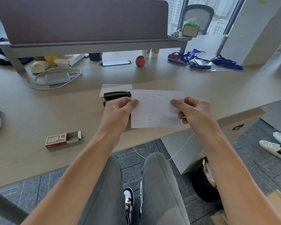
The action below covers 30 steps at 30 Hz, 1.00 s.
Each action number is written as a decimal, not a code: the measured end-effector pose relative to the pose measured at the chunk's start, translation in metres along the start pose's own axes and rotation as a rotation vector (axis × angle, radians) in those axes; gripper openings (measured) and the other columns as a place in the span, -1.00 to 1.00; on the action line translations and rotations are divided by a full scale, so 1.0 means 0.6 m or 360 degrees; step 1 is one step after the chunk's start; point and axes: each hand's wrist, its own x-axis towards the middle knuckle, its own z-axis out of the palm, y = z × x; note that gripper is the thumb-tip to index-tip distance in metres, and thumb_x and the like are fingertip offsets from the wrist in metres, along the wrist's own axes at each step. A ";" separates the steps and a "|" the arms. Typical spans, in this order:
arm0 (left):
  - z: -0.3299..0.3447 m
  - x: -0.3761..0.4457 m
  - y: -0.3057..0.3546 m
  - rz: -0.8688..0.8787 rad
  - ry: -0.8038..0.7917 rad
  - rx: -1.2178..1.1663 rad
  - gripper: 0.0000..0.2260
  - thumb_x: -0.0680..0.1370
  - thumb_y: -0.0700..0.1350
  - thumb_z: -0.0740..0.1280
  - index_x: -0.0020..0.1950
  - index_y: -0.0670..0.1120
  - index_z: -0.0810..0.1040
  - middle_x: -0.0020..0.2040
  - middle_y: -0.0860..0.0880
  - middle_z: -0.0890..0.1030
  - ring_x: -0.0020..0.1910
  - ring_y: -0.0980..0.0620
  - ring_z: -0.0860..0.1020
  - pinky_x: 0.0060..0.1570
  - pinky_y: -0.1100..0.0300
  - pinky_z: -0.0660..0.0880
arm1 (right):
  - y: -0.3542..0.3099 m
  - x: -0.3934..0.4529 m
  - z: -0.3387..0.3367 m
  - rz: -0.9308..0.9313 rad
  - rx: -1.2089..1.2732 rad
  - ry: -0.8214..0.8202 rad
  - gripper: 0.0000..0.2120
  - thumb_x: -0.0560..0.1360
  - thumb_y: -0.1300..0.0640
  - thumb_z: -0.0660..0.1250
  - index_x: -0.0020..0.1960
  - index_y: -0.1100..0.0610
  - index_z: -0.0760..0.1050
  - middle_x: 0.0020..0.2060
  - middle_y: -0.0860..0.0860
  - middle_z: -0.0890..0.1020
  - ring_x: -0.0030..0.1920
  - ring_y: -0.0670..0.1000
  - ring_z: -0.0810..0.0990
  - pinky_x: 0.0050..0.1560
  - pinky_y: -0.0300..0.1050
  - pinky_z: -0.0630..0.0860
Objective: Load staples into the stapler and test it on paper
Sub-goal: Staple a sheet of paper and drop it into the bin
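White, thin and flat, the stapled sheet of paper (pixel 156 109) was held up over the near edge of the pale laminate surface (pixel 39 101), its long axis running hand to hand. The left hand (pixel 118 109) pinched its left edge, the right hand (pixel 193 111) its right. The black stapler (pixel 117 95) lay just beyond the left hand, the nearer one, long axis crosswise; the open cardboard staple box (pixel 63 139) sat further left.

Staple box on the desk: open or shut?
Open. The staple box lies on its side on the desk, right-end flap swung out, inside exposed.
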 end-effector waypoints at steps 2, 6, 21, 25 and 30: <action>-0.003 0.005 0.000 -0.0039 0.0005 -0.0091 -0.87 0.62 -0.18 0.35 -0.06 -0.12 0.69 -0.10 -0.04 0.75 -0.16 0.05 0.68 -0.15 0.16 0.64 | -0.001 -0.001 0.003 0.0121 0.0199 -0.0091 -0.71 0.53 0.11 0.47 -0.37 0.02 0.68 -0.46 -0.03 0.55 -0.41 -0.01 0.45 -0.32 -0.13 0.39; -0.002 0.014 -0.005 -0.0032 -0.0090 -0.0078 -0.85 0.62 -0.19 0.35 -0.11 -0.08 0.67 -0.15 -0.01 0.73 -0.21 0.10 0.65 -0.22 0.23 0.61 | 0.001 -0.010 -0.009 0.0279 0.0437 -0.0170 -0.60 0.57 0.21 0.42 -0.44 0.04 0.66 -0.47 -0.07 0.56 -0.47 -0.08 0.46 -0.46 -0.27 0.40; 0.182 -0.013 -0.049 0.0096 -0.0475 0.0088 -0.73 0.59 -0.31 0.20 -0.09 -0.20 0.71 -0.21 -0.24 0.71 -0.24 -0.13 0.68 -0.05 0.00 0.63 | 0.040 -0.133 -0.178 0.0308 0.0185 0.0491 -0.61 0.59 -0.20 0.34 -0.02 0.11 0.74 -0.08 0.06 0.79 0.01 0.05 0.77 0.11 -0.03 0.64; 0.278 -0.044 -0.060 -0.0196 -0.0636 -0.0190 -0.66 0.61 -0.23 0.10 0.00 -0.39 0.62 -0.04 -0.35 0.69 -0.07 -0.24 0.71 0.10 -0.08 0.63 | 0.068 -0.176 -0.254 0.0283 0.0123 0.0781 -0.72 0.60 -0.06 0.37 -0.06 0.08 0.77 -0.07 0.02 0.79 0.07 0.04 0.74 0.16 -0.01 0.63; 0.393 -0.099 -0.089 -0.0386 -0.0806 -0.0256 -0.80 0.62 -0.21 0.23 -0.03 -0.21 0.64 -0.07 -0.17 0.73 0.01 -0.17 0.70 0.15 -0.05 0.61 | 0.133 -0.233 -0.350 0.0218 -0.0060 0.0985 -0.77 0.51 0.29 0.44 0.04 0.02 0.74 -0.01 -0.12 0.77 0.12 -0.10 0.70 0.30 -0.04 0.58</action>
